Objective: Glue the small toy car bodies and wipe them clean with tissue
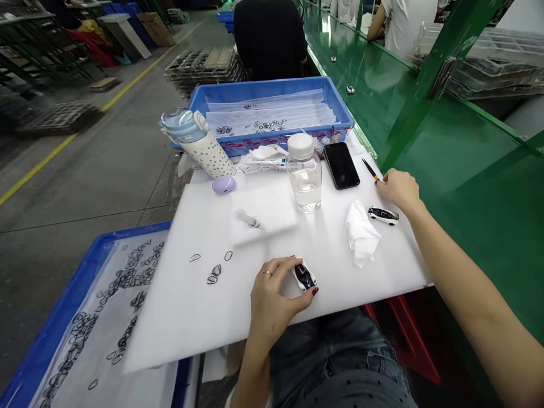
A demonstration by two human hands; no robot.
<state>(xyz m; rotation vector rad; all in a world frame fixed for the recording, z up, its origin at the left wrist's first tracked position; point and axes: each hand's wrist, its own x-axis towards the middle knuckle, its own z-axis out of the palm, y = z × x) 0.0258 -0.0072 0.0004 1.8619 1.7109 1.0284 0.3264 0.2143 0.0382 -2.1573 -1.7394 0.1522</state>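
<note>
At lower centre, the left hand (pixel 276 292) pinches a small white-and-dark toy car (pixel 304 276) between thumb and fingers against the white plastic work board (pixel 191 317). At right of centre, the right hand (pixel 398 188) lies curled at the end of a thin black brush (pixel 369 169); whether it grips it, I cannot tell. A second white toy car (pixel 383 215) lies just below that hand, apart from a crumpled white tissue (pixel 361 233).

Progress looks partial: 1 car in hand, 1 set aside, about 5 small dark rings (pixel 215 273) loose on the board.

The clear plastic bottle (pixel 304 178) holds clear liquid. The blue plastic tray at lower left (pixel 59 323) holds many dark rings on a sheet; the blue tray at top centre (pixel 340 105) holds clear sheets with a few rings.
</note>
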